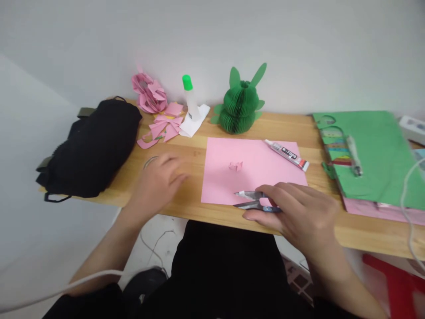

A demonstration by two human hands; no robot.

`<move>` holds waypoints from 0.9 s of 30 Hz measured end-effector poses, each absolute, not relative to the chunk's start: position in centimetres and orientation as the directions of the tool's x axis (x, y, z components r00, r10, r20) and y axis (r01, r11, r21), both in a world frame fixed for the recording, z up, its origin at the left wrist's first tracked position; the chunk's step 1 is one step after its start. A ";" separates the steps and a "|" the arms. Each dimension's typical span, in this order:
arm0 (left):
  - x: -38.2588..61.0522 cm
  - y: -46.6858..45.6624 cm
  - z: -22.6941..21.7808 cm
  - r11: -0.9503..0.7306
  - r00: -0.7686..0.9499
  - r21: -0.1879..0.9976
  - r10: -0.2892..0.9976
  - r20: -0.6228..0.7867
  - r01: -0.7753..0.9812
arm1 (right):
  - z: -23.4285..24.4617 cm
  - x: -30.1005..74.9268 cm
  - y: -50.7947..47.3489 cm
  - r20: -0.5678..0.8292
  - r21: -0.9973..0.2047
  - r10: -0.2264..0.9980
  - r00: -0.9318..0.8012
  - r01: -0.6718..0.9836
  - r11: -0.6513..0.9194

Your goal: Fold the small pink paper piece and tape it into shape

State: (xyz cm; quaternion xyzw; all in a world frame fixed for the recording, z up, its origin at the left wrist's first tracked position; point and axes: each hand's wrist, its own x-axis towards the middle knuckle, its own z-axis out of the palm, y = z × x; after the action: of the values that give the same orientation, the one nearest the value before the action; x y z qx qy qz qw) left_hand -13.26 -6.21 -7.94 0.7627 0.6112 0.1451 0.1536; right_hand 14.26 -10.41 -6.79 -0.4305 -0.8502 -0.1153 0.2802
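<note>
My right hand grips a pair of scissors at the near edge of a pink paper sheet. The scissor blades point left and stand apart, with a whitish patch on the upper one. A small folded pink paper piece lies on the sheet, beyond the blades. Left of the sheet, my left hand hovers over the wooden table with its thumb apart from slightly blurred fingers and nothing visible in it. Part of a round rim shows just behind that hand; its kind is unclear.
A B-7000 glue tube lies on the sheet's right side. Behind stand a green honeycomb-paper figure and a glue stick, near pink scraps. A black bag sits left; green sheets with a pen lie right.
</note>
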 end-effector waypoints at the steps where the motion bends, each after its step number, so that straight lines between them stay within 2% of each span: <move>1: -12.1 -6.7 -7.2 -0.293 0.309 0.483 0.950 0.048 0.825 | -6.7 14.2 -10.4 0.582 -0.047 0.660 -0.476 0.790 0.611; 2: -11.0 -7.2 -6.5 -0.409 0.439 0.640 0.890 0.122 0.651 | -6.6 14.1 -10.5 0.592 -0.046 0.649 -0.479 0.784 0.620; 3: -9.9 -7.6 -5.9 -0.474 0.510 0.747 0.834 0.211 0.465 | -6.6 14.0 -10.5 0.600 -0.044 0.641 -0.478 0.781 0.623; 6: -7.6 -8.3 -5.0 -0.520 0.512 0.811 0.790 0.337 0.268 | -6.2 14.2 -10.8 0.615 -0.043 0.637 -0.466 0.787 0.616; 13: -6.2 -8.2 -4.8 -0.675 0.504 0.698 0.701 0.505 0.240 | -5.5 15.2 -11.9 0.593 -0.051 0.672 -0.443 0.812 0.581; 21: -5.6 -8.6 -4.5 -0.711 0.517 0.663 0.669 0.533 0.236 | -5.0 15.6 -12.4 0.588 -0.031 0.669 -0.454 0.814 0.580; 27: -5.2 -8.5 -4.3 -0.714 0.527 0.652 0.668 0.525 0.256 | -4.8 16.1 -12.7 0.592 0.043 0.637 -0.494 0.809 0.586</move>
State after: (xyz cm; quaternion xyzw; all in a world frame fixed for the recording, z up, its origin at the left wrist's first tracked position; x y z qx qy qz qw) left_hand -5.21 -8.49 -4.29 0.8348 0.2769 0.4000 0.2575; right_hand 16.07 -12.71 -4.76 -0.4257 -0.8492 -0.1598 0.2683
